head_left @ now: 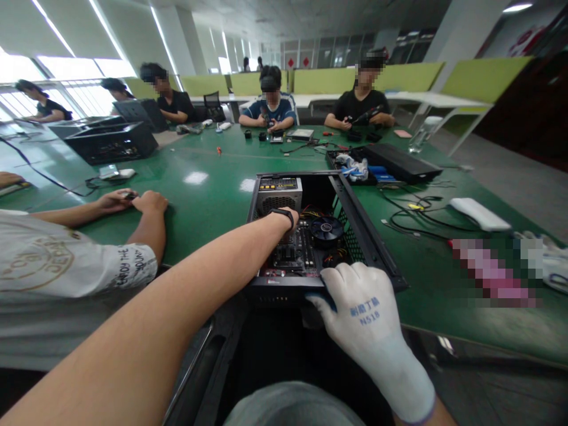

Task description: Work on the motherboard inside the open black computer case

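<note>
An open black computer case (373, 245) lies on the green table in front of me. Inside it are a power supply (279, 198), a motherboard (288, 255) and a round black cooling fan (327, 229). My left hand (290, 218), bare with a black wristband, reaches down into the case beside the power supply, over the motherboard. Its fingers are hidden, so what it touches cannot be seen. My right hand (359, 302), in a white glove, grips the near edge of the case, with the thumb outside and the fingers over the rim.
At my left, a co-worker's hands (137, 201) hold a small part. Another case (110, 139) stands at far left. Black cables (412, 204), a white box-like object (479, 214) and a black tray of gloves (355, 168) lie to the right. Several people sit across the table (213, 195).
</note>
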### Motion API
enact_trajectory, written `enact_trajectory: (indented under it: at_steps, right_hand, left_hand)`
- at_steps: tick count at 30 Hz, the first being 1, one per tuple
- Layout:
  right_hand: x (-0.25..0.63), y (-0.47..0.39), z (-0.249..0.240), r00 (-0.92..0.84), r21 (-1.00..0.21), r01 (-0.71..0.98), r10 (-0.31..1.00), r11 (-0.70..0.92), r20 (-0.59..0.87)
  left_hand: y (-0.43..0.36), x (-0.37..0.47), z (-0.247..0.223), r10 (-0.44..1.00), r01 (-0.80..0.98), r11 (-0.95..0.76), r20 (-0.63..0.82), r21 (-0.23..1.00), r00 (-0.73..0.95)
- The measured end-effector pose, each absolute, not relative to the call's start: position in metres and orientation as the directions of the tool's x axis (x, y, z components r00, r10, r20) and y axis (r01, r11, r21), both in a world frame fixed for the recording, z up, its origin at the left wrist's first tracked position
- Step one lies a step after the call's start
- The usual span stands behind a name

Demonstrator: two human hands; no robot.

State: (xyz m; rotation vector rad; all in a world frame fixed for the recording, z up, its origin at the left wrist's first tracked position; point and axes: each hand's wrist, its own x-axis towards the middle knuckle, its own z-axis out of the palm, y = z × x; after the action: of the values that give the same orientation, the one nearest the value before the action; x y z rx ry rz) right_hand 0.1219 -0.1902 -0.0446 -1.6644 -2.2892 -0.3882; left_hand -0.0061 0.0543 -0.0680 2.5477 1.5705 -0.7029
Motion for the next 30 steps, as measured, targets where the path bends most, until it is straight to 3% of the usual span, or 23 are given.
enact_trajectory:
  at_steps: [10, 16, 23, 30]
  right_hand:
    - [0.1224, -0.1897, -0.0447, -0.296, 0.059, 0.954, 0.881, 0.295, 0.369]
    - [0.1216, -0.191, -0.0429, -0.289, 0.047, 0.955, 0.885, 0.293, 0.364]
    - [0.1212, -0.1905, -0.0433, -0.291, 0.033, 0.953, 0.879, 0.301, 0.377]
    - [0.1222, -0.1915, -0.0455, -0.294, 0.043, 0.952, 0.871, 0.302, 0.393]
  left_hand:
    - [0.0493, -0.0049, -0.0617, 0.831, 0.872, -0.463, -0.42, -0.16, 0.364]
    - [0.051, -0.0047, -0.065, 0.85, 0.909, -0.41, -0.392, -0.072, 0.353]
    - [0.0498, -0.0045, -0.0615, 0.816, 0.857, -0.483, -0.448, -0.18, 0.366]
    - [0.0483, -0.0063, -0.0593, 0.814, 0.84, -0.499, -0.448, -0.214, 0.37]
